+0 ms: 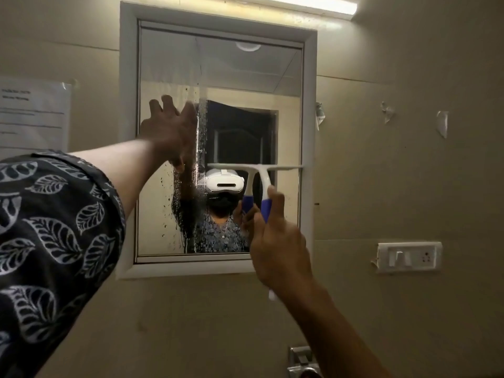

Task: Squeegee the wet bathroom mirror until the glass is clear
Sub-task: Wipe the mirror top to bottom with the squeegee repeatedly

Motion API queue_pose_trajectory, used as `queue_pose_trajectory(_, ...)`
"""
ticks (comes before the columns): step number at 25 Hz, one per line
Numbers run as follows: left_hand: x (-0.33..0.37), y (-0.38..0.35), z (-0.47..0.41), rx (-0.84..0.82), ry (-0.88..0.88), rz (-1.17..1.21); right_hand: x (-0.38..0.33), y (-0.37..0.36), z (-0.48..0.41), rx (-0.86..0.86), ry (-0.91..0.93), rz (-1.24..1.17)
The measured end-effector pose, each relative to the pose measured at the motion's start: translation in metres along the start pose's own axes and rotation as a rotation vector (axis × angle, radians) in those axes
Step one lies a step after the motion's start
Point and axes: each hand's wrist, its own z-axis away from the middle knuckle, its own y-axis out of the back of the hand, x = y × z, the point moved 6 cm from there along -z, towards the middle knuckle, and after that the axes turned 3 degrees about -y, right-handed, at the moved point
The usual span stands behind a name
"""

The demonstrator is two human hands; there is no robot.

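Beige wall [409, 173], white-framed mirror [272, 77] mounted on it, paper notice [32, 115] left, switch plate [409, 257] right

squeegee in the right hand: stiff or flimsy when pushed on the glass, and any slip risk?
The squeegee is probably light: the right hand holds it by the fingers alone. Its white T-head stays straight against the mirror, so likely rigid. Droplets on the glass hint at a wet, possibly slippery handle.

A lit tube light [300, 4] above, a paper notice [32, 113] left, a switch plate [409, 257] right, all on the wall
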Motion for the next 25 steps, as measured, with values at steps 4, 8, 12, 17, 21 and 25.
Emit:
queue_pose_trajectory(4, -0.001, 0.0, 0.0, -0.005, -0.001, -0.008, 0.019, -0.014, 0.032, -0.026, -0.043, 0.086)
queue_pose_trajectory(8, 0.0, 0.0, 0.001, -0.007, -0.007, 0.005, 0.013, -0.004, 0.032, -0.062, -0.024, 0.108)
queue_pose_trajectory(12, 0.002, 0.0, 0.003, 0.029, -0.008, 0.0, -0.024, 0.041, -0.008, 0.041, 0.085, 0.008)
queue_pose_trajectory(17, 0.005, 0.002, 0.002, 0.071, 0.01, 0.064, -0.081, 0.101, -0.11, 0.282, 0.257, 0.046)
queue_pose_trajectory(21, 0.005, 0.005, 0.001, 0.084, 0.009, 0.064, -0.098, 0.1, -0.178, 0.248, 0.25, 0.132)
queue_pose_trajectory(25, 0.005, 0.005, 0.003, 0.07, 0.011, 0.091, -0.08, 0.074, -0.189, 0.237, 0.179, 0.168)
